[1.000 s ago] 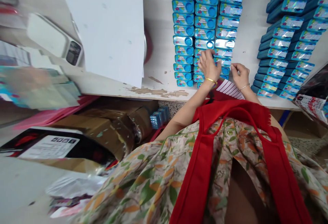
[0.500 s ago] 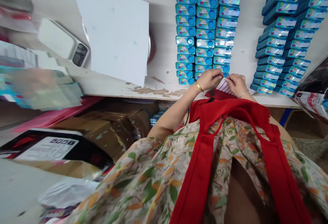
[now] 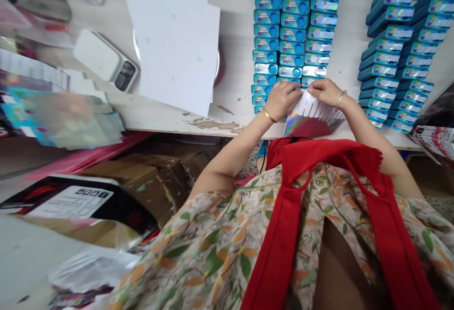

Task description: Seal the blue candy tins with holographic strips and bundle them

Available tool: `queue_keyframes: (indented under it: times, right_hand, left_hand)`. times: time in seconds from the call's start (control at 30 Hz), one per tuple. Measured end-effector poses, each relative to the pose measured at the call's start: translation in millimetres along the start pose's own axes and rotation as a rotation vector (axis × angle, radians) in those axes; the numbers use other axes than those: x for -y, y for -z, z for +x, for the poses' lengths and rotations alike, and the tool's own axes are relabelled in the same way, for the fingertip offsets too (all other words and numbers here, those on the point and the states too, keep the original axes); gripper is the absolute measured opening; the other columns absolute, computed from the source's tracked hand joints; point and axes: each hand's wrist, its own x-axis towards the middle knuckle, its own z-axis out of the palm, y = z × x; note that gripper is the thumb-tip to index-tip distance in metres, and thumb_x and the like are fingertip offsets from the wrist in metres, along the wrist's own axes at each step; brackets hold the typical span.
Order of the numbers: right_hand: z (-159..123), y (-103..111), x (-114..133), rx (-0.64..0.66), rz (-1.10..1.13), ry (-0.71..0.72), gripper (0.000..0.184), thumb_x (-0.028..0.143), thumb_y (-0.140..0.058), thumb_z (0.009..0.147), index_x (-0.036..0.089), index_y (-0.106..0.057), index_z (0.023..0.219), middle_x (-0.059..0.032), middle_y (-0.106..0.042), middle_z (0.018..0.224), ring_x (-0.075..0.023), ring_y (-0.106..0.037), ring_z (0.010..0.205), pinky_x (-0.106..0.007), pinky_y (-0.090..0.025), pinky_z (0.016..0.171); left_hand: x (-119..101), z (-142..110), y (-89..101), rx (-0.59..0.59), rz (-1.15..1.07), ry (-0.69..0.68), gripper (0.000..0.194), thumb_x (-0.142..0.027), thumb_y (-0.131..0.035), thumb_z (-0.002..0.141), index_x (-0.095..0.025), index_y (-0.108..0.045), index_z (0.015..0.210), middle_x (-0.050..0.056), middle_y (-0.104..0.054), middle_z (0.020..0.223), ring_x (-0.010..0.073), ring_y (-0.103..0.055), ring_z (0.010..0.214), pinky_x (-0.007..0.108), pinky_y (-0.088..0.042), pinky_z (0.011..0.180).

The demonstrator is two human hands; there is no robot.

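1. Head view: the left hand (image 3: 283, 99) has its fingers grasping the upper edge of a shiny sheet (image 3: 308, 125).
2. Head view: the right hand (image 3: 327, 93) pinches the same edge, near the left fingers.
3. Head view: the sheet slants at the near edge of the counter (image 3: 238, 59), just before the red apron (image 3: 271, 234).
4. Head view: blue boxes (image 3: 294, 20) stand in columns beyond; white paper (image 3: 173, 40) lies left.

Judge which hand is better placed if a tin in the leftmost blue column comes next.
Left, probably: the left hand is nearer the leftmost blue column, while the right hand is farther across, near the third column. Both are at the shiny sheet.
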Motion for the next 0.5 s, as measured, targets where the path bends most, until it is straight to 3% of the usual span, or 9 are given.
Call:
queue_keyframes:
  times: [0.1,0.27,0.33,0.4,0.5]
  right_hand:
    - [22.9,-1.5,7.2,0.164,-0.025,0.026,0.033,0.034,-0.066,0.088,0.019,-0.058,0.059,0.0041,-0.048,0.055,-0.0119,-0.044,0.062,-0.030,-0.038,0.068]
    - [81.0,-21.9,27.9,0.199,-0.127,0.072,0.033,0.030,-0.072,0.086,0.020,-0.056,0.059,0.0004,-0.054,0.058,-0.0196,-0.058,0.077,-0.039,-0.045,0.082]
    - [105.4,-31.8,47.4,0.145,-0.147,0.129,0.032,0.031,-0.074,0.087,0.022,-0.057,0.062,-0.0022,-0.059,0.065,-0.0250,-0.062,0.091,-0.045,-0.046,0.093]
    - [120.4,-36.6,71.1,0.062,-0.151,0.201,0.024,0.035,-0.078,0.085,0.024,-0.062,0.071,-0.0049,-0.067,0.079,-0.0299,-0.061,0.109,-0.051,-0.043,0.105]
    - [111.7,-32.2,94.7,-0.069,-0.125,0.290,0.023,0.049,-0.071,0.091,0.027,-0.070,0.095,-0.0070,-0.070,0.108,-0.0312,-0.056,0.124,-0.053,-0.038,0.115]
  left_hand:
    - [4.1,-16.6,16.0,-0.020,0.065,-0.012,0.019,-0.040,-0.056,0.097,-0.024,-0.066,0.096,0.009,-0.072,0.116,0.0272,-0.064,0.107,0.046,-0.043,0.101]
    - [-3.9,-61.3,49.4,-0.105,0.194,0.012,0.014,-0.034,-0.054,0.097,-0.026,-0.063,0.089,0.008,-0.074,0.099,0.0246,-0.064,0.093,0.044,-0.044,0.089]
    - [-15.1,-76.9,59.2,-0.218,0.166,0.052,0.011,-0.033,-0.056,0.097,-0.027,-0.062,0.089,0.006,-0.073,0.092,0.0229,-0.064,0.089,0.043,-0.045,0.086]
    - [-28.7,-85.0,63.5,-0.405,0.065,0.132,0.012,-0.036,-0.060,0.097,-0.027,-0.061,0.089,0.003,-0.071,0.086,0.0206,-0.064,0.086,0.041,-0.047,0.084]
    - [-45.5,-79.9,57.2,-0.693,-0.226,0.320,0.023,-0.047,-0.065,0.095,-0.026,-0.058,0.089,0.001,-0.067,0.084,0.0166,-0.064,0.081,0.035,-0.051,0.079]
